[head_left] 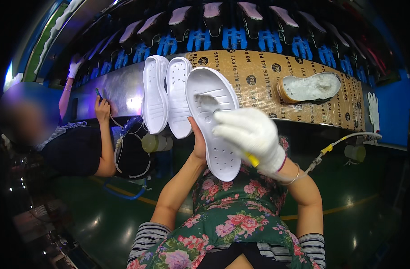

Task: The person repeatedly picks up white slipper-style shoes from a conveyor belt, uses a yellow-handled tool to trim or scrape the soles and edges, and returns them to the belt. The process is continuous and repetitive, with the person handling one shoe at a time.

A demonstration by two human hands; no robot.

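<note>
A white shoe sole (220,154), its hollow inner side up, is tilted in front of me. My left hand (198,140) is bare and grips the sole by its left edge, with the fingers hidden beneath it. My right hand (250,134) wears a white glove and is closed on a brush (208,102); the grey bristles touch the inside of the sole and look blurred, and the handle is mostly hidden. From that hand a pale hose (319,158) with yellow tape runs to the right. More white soles (155,96) lie to the left of the held one.
Brown printed card (258,67) covers the bench; a tan-edged, residue-coated sole (310,87) lies there. A white glove (373,110) hangs at the right. Behind, shoe uppers (212,15) stand on blue holders (234,38). A co-worker's hand (102,107) holds a thin tool at the left.
</note>
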